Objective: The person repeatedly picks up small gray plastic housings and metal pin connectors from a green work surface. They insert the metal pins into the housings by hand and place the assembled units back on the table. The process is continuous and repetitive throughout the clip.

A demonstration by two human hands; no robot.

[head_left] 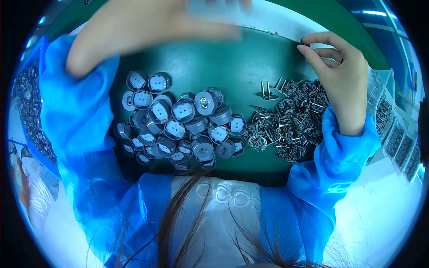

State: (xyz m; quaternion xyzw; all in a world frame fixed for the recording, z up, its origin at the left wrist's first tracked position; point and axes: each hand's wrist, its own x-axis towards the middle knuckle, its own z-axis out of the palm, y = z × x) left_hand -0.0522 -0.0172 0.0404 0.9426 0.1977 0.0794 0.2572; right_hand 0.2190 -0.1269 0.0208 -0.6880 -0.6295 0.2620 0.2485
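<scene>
My left hand reaches across the top of the view, smeared by motion, so its fingers cannot be read. A pale bluish patch lies over its fingertips; I cannot make out what it is. At the upper right, my right hand pinches a small dark part between thumb and fingertips, mostly hidden by them. Below that hand lies a heap of dark plug inserts with metal pins. One pinned insert rests pins up at the heap's left. Grey round socket housings with white faces are piled left of centre.
All this sits on a green work surface. A blue bin of small dark parts stands at the far left. Clear trays of small metal parts line the right side. A white curved edge runs along the back.
</scene>
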